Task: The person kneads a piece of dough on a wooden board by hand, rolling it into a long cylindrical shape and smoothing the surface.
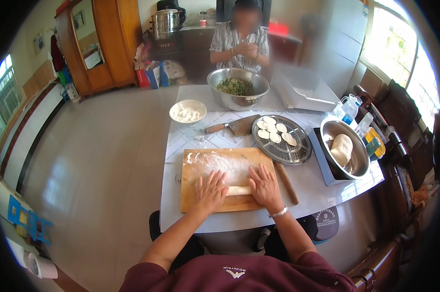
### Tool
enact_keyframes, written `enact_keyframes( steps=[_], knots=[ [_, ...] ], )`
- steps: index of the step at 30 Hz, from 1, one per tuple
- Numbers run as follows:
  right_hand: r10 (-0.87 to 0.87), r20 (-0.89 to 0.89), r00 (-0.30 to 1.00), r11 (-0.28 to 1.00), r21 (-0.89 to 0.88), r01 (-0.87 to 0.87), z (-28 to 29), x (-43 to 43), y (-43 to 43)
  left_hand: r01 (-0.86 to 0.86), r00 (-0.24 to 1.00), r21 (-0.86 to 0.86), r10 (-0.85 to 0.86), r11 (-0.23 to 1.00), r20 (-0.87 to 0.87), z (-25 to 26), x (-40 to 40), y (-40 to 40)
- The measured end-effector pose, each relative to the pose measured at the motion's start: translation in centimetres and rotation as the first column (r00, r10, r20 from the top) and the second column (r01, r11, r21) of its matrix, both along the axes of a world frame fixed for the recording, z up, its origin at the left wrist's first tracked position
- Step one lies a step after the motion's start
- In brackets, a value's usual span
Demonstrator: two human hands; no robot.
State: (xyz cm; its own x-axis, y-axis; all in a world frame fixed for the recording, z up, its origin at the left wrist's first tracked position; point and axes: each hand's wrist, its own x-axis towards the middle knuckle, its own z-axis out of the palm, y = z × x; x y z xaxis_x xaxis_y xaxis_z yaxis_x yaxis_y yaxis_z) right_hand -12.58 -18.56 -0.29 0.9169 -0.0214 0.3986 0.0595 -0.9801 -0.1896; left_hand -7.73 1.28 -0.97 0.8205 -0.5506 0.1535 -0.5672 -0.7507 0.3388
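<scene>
A roll of dough [239,191] lies crosswise on a floured wooden board [201,171]. My left hand [211,189] rests palm down on the roll's left end, fingers apart, and my right hand [264,184], with a bracelet at the wrist, lies flat on its right end. Neither hand grips it. A wooden rolling pin [286,182] lies just right of the board. Behind the board are a cleaver [238,126] and a round perforated metal tray [296,153] bearing several flat dough rounds [275,137]. A bowl of flour [187,111] stands at the back left.
Across the table [220,224], a person [241,43] holds both hands together behind a steel bowl of chopped green filling [238,87]. A white plastic container [304,91] stands at the back right. To the right, a steel basin [361,164] holds a dough lump [341,149], near jugs [349,107].
</scene>
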Motion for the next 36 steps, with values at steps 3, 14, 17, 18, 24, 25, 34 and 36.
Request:
enact_keyframes(
  steps=[3, 14, 17, 18, 24, 25, 34, 36],
  knots=[
    [0.083, -0.006, 0.997, 0.996, 0.044, -0.082, -1.1, -4.1, 0.7, 0.071, 0.994, -0.006, -0.071, 0.997, 0.078, -1.6, -2.7, 1.8],
    [-0.088, -0.035, 0.995, 0.996, 0.019, 0.089, -0.5, 1.1, -0.2, -0.023, 0.996, 0.065, 0.017, 0.998, 0.086, 1.2, 1.4, -2.3],
    [0.016, 0.113, 0.993, 0.991, 0.127, -0.03, -1.9, 3.0, 1.0, 0.028, 0.996, -0.086, -0.02, 0.996, 0.091, 2.2, 2.3, -6.6],
    [0.061, 0.124, 0.99, 0.991, 0.111, -0.075, -2.5, 2.9, 1.7, 0.071, 0.993, -0.172, -0.054, 0.982, 0.103, 1.7, 2.7, -7.7],
    [0.063, 0.112, 0.992, 0.994, 0.078, -0.072, -4.0, -4.0, 3.5, 0.15, 0.988, -0.13, -0.145, 0.98, 0.05, -1.9, -3.8, -4.0],
    [0.064, 0.08, 0.995, 0.993, 0.089, -0.071, -3.4, -4.9, 3.6, 0.187, 0.981, -0.146, -0.175, 0.972, 0.087, -2.0, -4.4, -3.3],
    [-0.036, 0.048, 0.998, 0.999, 0.032, 0.035, -1.2, 0.1, 1.7, -0.003, 1.0, -0.006, 0.003, 1.0, -0.028, 0.4, 0.0, -4.7],
    [-0.024, 0.042, 0.999, 0.999, 0.024, 0.023, -1.9, -3.4, 2.3, 0.035, 0.999, 0.018, -0.034, 0.999, -0.033, -0.2, -2.7, -2.9]
  ],
)
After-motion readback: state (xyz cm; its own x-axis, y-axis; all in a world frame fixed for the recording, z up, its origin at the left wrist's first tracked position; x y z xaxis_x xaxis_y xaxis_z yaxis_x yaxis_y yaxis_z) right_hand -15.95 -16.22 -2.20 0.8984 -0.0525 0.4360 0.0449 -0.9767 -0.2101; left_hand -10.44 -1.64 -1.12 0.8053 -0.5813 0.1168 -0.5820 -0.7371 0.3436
